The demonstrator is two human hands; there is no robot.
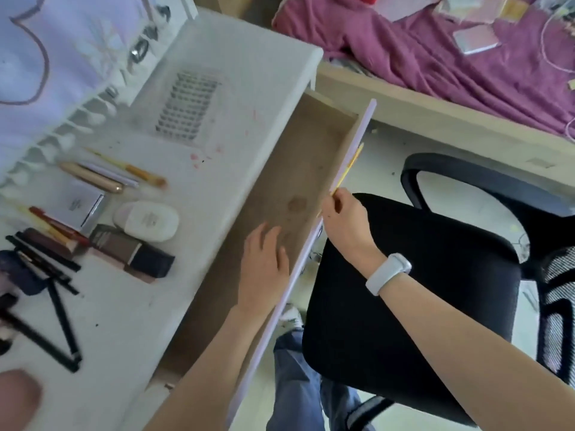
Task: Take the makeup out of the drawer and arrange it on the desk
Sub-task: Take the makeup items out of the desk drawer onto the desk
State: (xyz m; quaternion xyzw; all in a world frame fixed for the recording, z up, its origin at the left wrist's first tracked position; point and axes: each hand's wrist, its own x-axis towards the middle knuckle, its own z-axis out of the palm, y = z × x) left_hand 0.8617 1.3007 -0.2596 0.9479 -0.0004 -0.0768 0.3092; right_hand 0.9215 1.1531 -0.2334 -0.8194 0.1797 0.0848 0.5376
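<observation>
Makeup [93, 213] lies spread on the white bench [199, 169]; the open drawer [289, 181] looks bare. The left hand [264, 262] rests flat and relaxed inside it, while the right hand [345, 222] pinches a thin yellow stick [350, 164] over the drawer front. Held so lightly, it could slip to the floor.

Home bedroom: bed [451, 98] with crumpled purple bedding [435, 57], white dressing table [193, 169] strewn with makeup [146, 220], black swivel chair [420, 290] just beside the fingers [337, 200].
</observation>
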